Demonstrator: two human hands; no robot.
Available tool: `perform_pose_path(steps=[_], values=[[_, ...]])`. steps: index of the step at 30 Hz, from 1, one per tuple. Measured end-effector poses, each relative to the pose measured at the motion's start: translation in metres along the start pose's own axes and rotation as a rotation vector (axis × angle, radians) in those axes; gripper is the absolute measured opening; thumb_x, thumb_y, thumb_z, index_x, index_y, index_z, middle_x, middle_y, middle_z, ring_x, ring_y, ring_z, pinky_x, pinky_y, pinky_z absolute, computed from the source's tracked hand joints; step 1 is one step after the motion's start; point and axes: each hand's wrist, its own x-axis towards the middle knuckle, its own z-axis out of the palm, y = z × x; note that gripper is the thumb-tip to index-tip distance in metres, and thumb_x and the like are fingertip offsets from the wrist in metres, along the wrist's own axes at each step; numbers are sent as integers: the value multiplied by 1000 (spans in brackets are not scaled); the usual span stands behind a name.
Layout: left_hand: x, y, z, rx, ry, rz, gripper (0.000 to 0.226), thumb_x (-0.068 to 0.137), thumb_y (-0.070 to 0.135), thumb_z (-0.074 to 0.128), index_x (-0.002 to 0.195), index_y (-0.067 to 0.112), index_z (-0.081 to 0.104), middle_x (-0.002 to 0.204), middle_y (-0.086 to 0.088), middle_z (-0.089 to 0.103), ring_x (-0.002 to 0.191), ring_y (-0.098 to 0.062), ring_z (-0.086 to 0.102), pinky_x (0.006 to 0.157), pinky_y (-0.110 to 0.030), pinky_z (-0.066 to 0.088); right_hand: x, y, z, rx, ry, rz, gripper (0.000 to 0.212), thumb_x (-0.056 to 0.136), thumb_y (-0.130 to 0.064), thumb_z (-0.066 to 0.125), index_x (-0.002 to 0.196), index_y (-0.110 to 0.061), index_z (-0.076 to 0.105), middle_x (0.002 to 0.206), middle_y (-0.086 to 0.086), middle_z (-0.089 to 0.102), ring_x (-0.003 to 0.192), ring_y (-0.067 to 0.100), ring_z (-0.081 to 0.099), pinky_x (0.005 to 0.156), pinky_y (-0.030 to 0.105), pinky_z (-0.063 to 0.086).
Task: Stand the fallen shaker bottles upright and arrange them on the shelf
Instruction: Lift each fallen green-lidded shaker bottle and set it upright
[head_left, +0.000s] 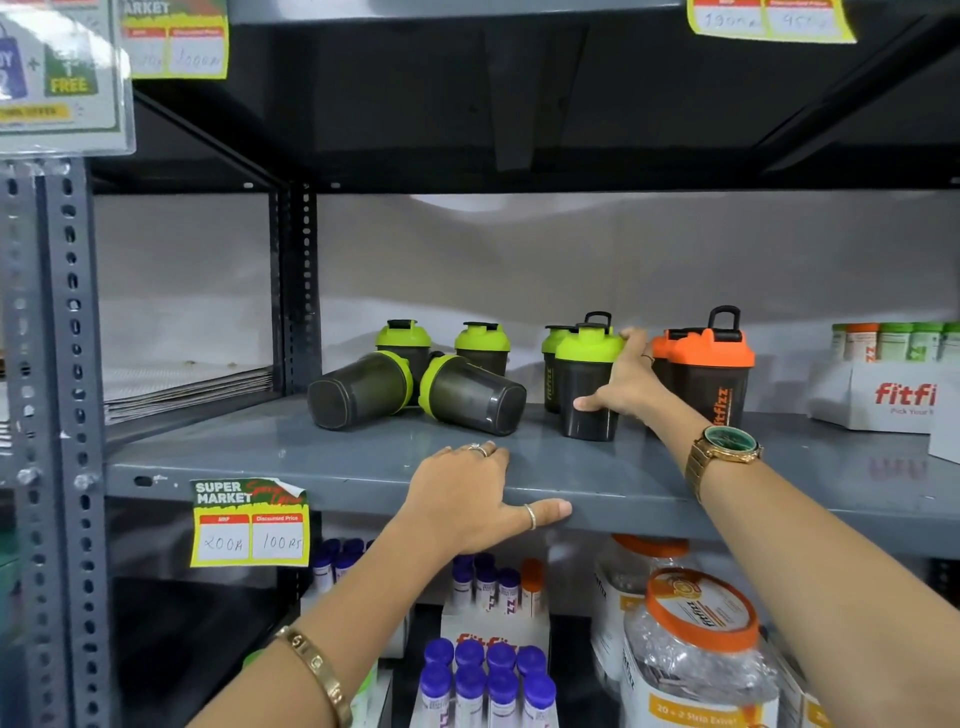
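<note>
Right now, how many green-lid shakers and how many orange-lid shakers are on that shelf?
Green-lid shakers: 6, that is 4 standing and 2 lying down.
Orange-lid shakers: 2, the back one mostly hidden.
Total: 8.

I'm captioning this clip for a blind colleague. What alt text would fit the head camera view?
A person's right hand holds an upright green-lidded shaker bottle on a grey metal shelf, while the left hand rests on the shelf's front edge. Two green-lidded shakers lie fallen to the left; orange-lidded shakers stand to the right.
</note>
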Motion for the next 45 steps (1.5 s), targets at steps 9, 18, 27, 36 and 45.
perform_pose_path(steps=[9, 18, 27, 36, 45], values=[[0, 0, 1, 14, 66, 14, 111, 53, 92, 6, 119, 15, 52, 126, -4, 58, 112, -23, 53, 84, -36, 42, -4, -36, -8, -300, 437, -195, 87, 69, -54, 70, 132, -5, 36, 134, 18, 43, 122, 37, 43, 92, 45, 44], [1, 0, 2, 23, 55, 2, 104, 58, 89, 15, 120, 14, 53, 128, -5, 57, 113, -23, 53, 87, -37, 42, 4, -55, 4, -625, 310, -90, 86, 67, -63, 67, 126, -6, 41, 129, 18, 48, 117, 34, 43, 89, 41, 43], [0, 0, 4, 20, 106, 15, 109, 55, 90, 9, 120, 14, 53, 127, -5, 57, 113, -23, 52, 88, -35, 41, 17, -61, -31, -590, -18, -35, 70, 67, -41, 77, 120, -5, 49, 127, 18, 54, 116, 35, 51, 81, 34, 42], [-1, 1, 4, -7, 141, 8, 120, 46, 94, 0, 119, 15, 54, 126, -4, 58, 114, -21, 53, 87, -34, 41, 31, -62, -51, -546, -320, -52, 57, 79, -3, 66, 131, -7, 44, 138, 13, 45, 124, 30, 44, 98, 33, 39], [-1, 0, 4, 11, 112, 11, 109, 55, 90, 11, 121, 14, 53, 127, -4, 57, 115, -22, 52, 87, -35, 41, 22, -58, -41, -409, 4, -30, 73, 70, -44, 57, 136, -19, 37, 147, 18, 34, 129, 37, 39, 104, 51, 35]])
